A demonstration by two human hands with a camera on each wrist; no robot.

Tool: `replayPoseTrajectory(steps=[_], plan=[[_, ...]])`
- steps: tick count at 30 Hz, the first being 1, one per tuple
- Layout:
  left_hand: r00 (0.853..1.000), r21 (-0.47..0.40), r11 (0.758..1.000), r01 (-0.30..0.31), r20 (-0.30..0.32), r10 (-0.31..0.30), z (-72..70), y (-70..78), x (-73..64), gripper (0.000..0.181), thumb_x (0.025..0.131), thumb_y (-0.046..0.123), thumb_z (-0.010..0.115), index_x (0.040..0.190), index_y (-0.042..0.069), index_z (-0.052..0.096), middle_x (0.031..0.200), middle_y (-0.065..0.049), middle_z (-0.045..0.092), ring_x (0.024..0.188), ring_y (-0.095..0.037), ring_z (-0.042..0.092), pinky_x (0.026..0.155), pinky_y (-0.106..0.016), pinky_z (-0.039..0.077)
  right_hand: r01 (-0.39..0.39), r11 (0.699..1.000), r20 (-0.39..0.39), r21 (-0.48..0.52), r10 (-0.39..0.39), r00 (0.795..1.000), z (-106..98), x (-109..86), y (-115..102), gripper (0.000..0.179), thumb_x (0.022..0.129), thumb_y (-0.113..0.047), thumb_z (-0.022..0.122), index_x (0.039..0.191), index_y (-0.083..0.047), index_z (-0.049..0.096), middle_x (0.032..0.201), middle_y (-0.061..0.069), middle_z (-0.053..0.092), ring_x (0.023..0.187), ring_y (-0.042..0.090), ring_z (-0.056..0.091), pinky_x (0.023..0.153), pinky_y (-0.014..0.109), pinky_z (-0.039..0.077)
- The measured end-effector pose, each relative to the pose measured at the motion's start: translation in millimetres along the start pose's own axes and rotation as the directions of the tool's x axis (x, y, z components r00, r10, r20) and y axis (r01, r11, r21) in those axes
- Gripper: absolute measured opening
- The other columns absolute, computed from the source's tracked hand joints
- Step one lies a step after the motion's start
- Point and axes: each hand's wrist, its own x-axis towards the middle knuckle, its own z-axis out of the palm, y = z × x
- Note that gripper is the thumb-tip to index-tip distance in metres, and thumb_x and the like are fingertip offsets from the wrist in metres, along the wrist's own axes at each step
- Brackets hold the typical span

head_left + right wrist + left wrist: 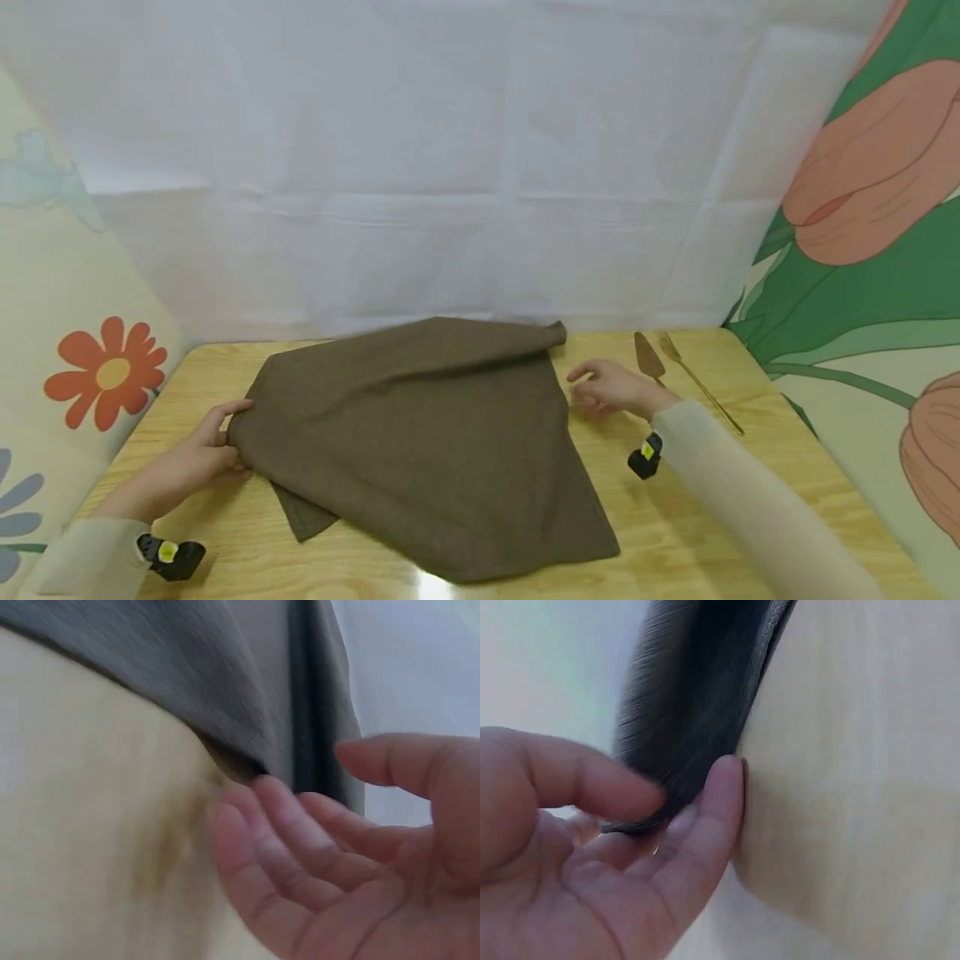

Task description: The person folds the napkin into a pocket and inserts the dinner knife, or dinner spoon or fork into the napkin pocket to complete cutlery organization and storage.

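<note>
A dark brown cloth (420,442) lies loosely spread over the table, with its far edge folded and a corner sticking out beneath it at the near left. My left hand (191,467) pinches the cloth's left edge between thumb and fingers. In the left wrist view the thumb presses on the cloth (667,712) while fingertips reach under it. At the cloth's right edge is my right hand (611,390), its fingers relaxed and holding nothing. The right wrist view shows those fingertips (271,791) right by the hanging cloth (187,667), thumb spread apart.
Beyond my right hand lie a cake server (648,357) and a gold fork (701,383) on the wooden table (795,492). A white sheet (390,167) hangs behind the table. Painted flower walls stand on both sides.
</note>
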Motion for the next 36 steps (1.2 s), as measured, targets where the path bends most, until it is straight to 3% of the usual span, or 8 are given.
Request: replayPoseTrajectory(steps=[4, 9, 16, 20, 24, 27, 33, 36], plan=[[0.998, 0.106, 0.992, -0.065, 0.019, 0.063, 12.0, 1.4, -4.9, 0.094, 0.090, -0.010, 0.059, 0.157, 0.001, -0.005, 0.149, -0.049, 0.008, 0.129, -0.053, 0.038, 0.080, -0.020, 0.048, -0.065, 0.996, 0.095, 0.053, 0.060, 0.994, 17.2, -13.2, 7.2, 0.040, 0.096, -0.006, 0.057, 0.129, 0.012, 0.044, 0.088, 0.010, 0.063, 0.067, 0.013, 0.058, 0.061, 0.028, 0.054], [0.993, 0.150, 0.981, -0.121, 0.013, 0.121, 22.6, 6.9, -3.2, 0.090, 0.092, -0.001, 0.065, 0.161, 0.008, 0.008, 0.161, -0.036, -0.010, 0.144, -0.058, -0.004, 0.107, -0.034, 0.032, -0.086, 0.996, 0.086, 0.012, 0.085, 0.993, 35.6, -19.4, 10.3, 0.017, 0.093, -0.011, 0.068, 0.099, 0.001, 0.058, 0.077, 0.004, 0.059, 0.061, 0.011, 0.056, 0.055, 0.023, 0.050], [0.992, -0.019, 0.992, -0.122, 0.028, 0.123, 21.6, 8.2, -4.8, 0.066, 0.106, 0.000, 0.045, 0.161, 0.014, 0.012, 0.162, -0.030, -0.015, 0.137, -0.058, 0.016, 0.078, -0.032, 0.053, 0.017, 0.993, 0.100, -0.113, -0.006, 0.995, 48.1, -22.5, 11.2, 0.038, 0.093, -0.008, 0.069, 0.061, -0.012, 0.049, 0.054, -0.004, 0.041, 0.047, 0.008, 0.030, 0.048, 0.024, 0.030], [0.992, -0.051, 0.992, -0.112, 0.048, 0.114, 16.0, 4.8, -9.6, 0.062, 0.109, -0.001, 0.034, 0.162, 0.024, 0.012, 0.160, -0.032, -0.013, 0.129, -0.044, 0.044, 0.077, -0.038, 0.057, 0.000, 0.993, 0.017, -0.119, 0.002, 1.000, 52.9, -26.8, 8.2, 0.027, 0.099, -0.008, 0.059, 0.074, -0.008, 0.047, 0.065, 0.001, 0.042, 0.054, 0.012, 0.036, 0.052, 0.027, 0.036], [0.986, -0.022, 0.987, -0.159, 0.053, 0.160, 6.6, -0.9, -15.0, 0.057, 0.110, 0.002, 0.033, 0.160, 0.028, 0.021, 0.155, -0.033, 0.006, 0.084, -0.009, 0.058, 0.060, -0.030, 0.053, -0.032, 0.996, -0.055, -0.087, 0.027, 0.998, 52.3, -31.3, 3.9, 0.017, 0.104, -0.013, 0.049, 0.089, -0.006, 0.044, 0.077, 0.006, 0.043, 0.061, 0.017, 0.041, 0.054, 0.030, 0.040], [0.983, 0.047, 0.983, -0.177, 0.068, 0.173, -1.4, -5.8, -20.0, 0.054, 0.110, 0.007, 0.041, 0.159, 0.024, 0.026, 0.155, -0.024, 0.012, 0.091, -0.006, 0.055, 0.061, -0.025, 0.049, -0.024, 1.000, -0.048, -0.003, 0.024, 0.999, 48.7, -32.9, 4.5, 0.013, 0.104, -0.013, 0.051, 0.096, -0.005, 0.043, 0.080, 0.006, 0.049, 0.063, 0.017, 0.048, 0.054, 0.030, 0.043], [0.965, 0.159, 0.957, -0.244, 0.137, 0.223, -16.7, -16.9, -33.2, 0.050, 0.107, 0.013, 0.053, 0.155, 0.014, 0.038, 0.147, 0.027, 0.032, 0.122, 0.010, 0.044, 0.082, -0.018, 0.050, 0.098, 0.971, -0.013, 0.219, -0.097, 0.995, 33.3, -30.2, 20.1, 0.017, 0.103, -0.008, 0.057, 0.113, -0.001, 0.045, 0.064, -0.003, 0.051, 0.049, 0.006, 0.039, 0.046, 0.022, 0.036], [0.957, 0.144, 0.958, -0.247, 0.192, 0.217, -18.6, -18.6, -34.0, 0.036, 0.107, 0.012, 0.052, 0.142, 0.009, 0.052, 0.135, 0.023, 0.048, 0.110, 0.009, 0.052, 0.080, -0.022, 0.053, 0.126, 0.957, -0.005, 0.263, -0.129, 0.992, 28.6, -30.6, 23.7, 0.017, 0.104, -0.008, 0.055, 0.117, 0.000, 0.047, 0.063, -0.003, 0.051, 0.049, 0.006, 0.038, 0.046, 0.021, 0.036]])
